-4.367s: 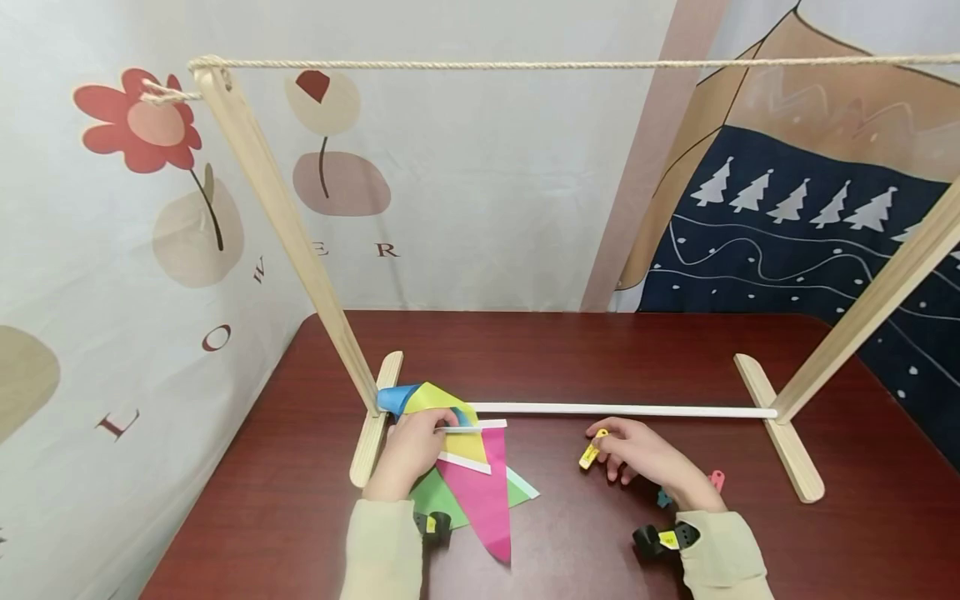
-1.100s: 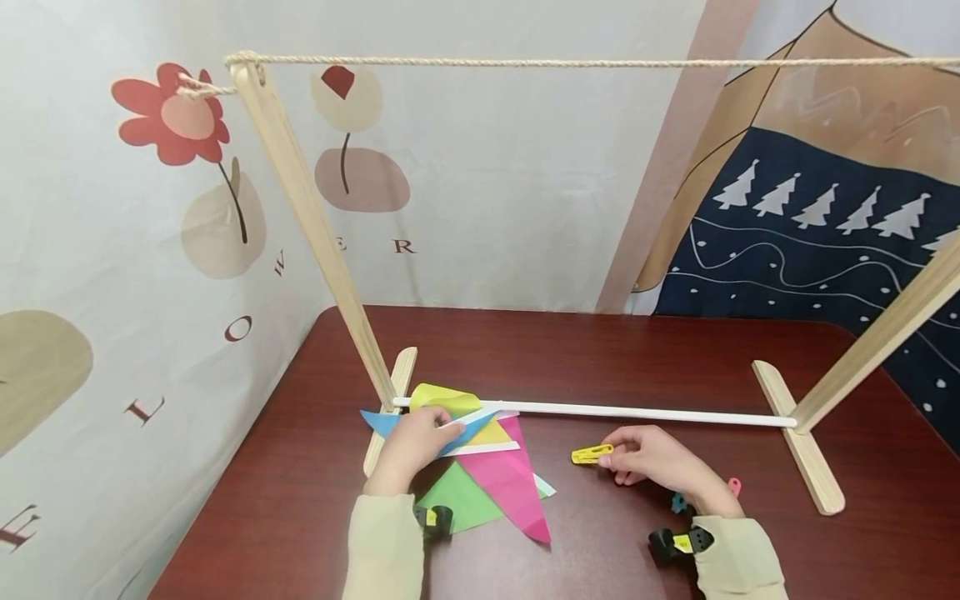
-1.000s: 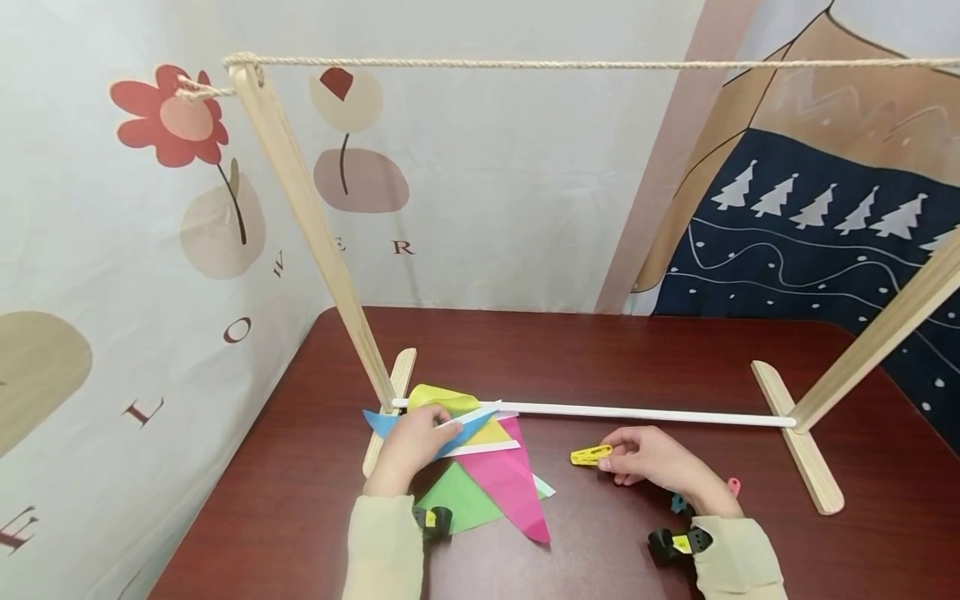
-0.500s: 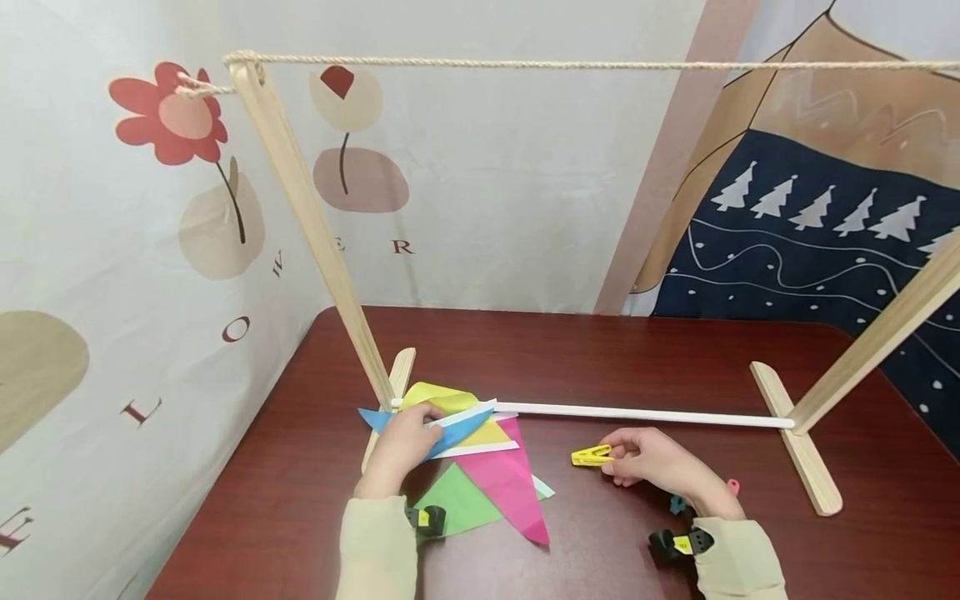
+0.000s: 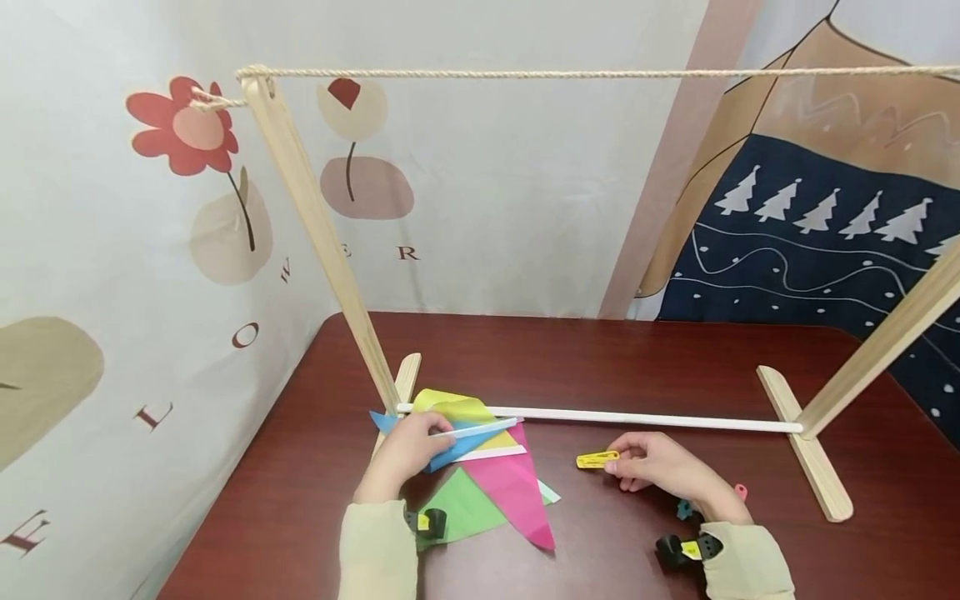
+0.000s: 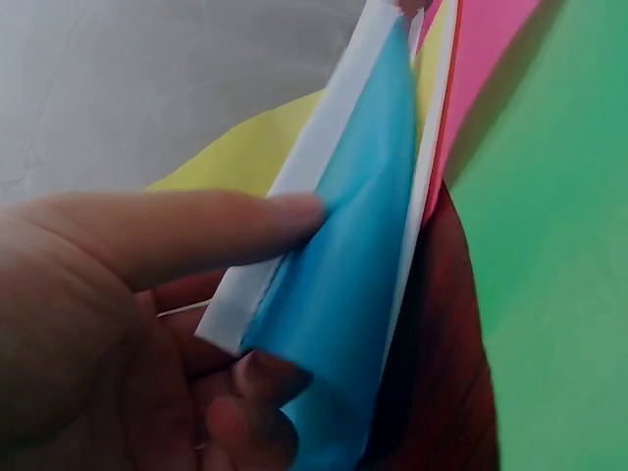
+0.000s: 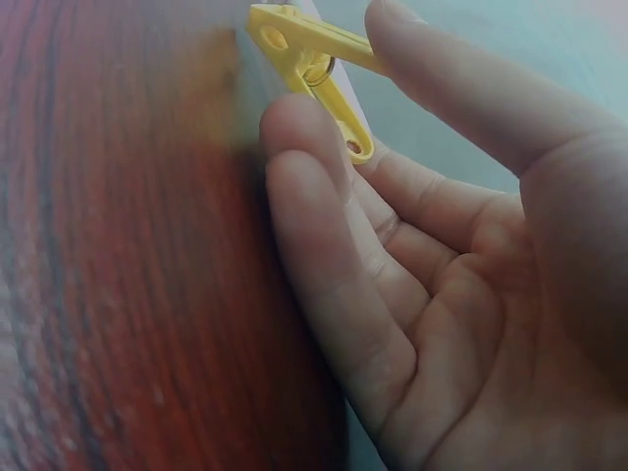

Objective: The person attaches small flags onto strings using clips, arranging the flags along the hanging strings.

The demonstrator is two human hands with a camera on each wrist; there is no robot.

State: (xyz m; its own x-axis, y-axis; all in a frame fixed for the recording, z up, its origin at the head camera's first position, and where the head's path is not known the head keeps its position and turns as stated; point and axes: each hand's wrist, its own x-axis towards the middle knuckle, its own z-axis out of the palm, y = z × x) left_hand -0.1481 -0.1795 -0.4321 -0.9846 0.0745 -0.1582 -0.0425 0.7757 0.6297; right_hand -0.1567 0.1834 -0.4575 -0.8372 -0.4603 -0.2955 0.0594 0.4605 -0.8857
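Note:
My left hand (image 5: 401, 457) pinches a blue triangular pennant (image 5: 448, 454) by its white edge strip. In the left wrist view the thumb lies across the strip of the blue pennant (image 6: 358, 245), with fingers curled beneath. Under and around it are a yellow pennant (image 5: 457, 407), a pink pennant (image 5: 512, 496) and a green pennant (image 5: 463, 510), overlapping on the table. Between thumb and fingers, my right hand (image 5: 663, 468) holds a yellow clothespin (image 5: 592, 460) low over the table. The right wrist view shows the thumb on one leg of the clothespin (image 7: 294, 39).
A wooden stand has a left post (image 5: 322, 242), a right post (image 5: 885, 342) and a white bar (image 5: 637, 419) low between them. Rope (image 5: 525, 74) stretches across the top. A teal clothespin (image 5: 684, 509) and a pinkish-red piece (image 5: 741, 492) lie beside the right wrist.
The blue pennant, bunched by the left post earlier, is now in my left hand, its strip pointing right over the yellow one. The clothespin has turned from slanting down to nearly level.

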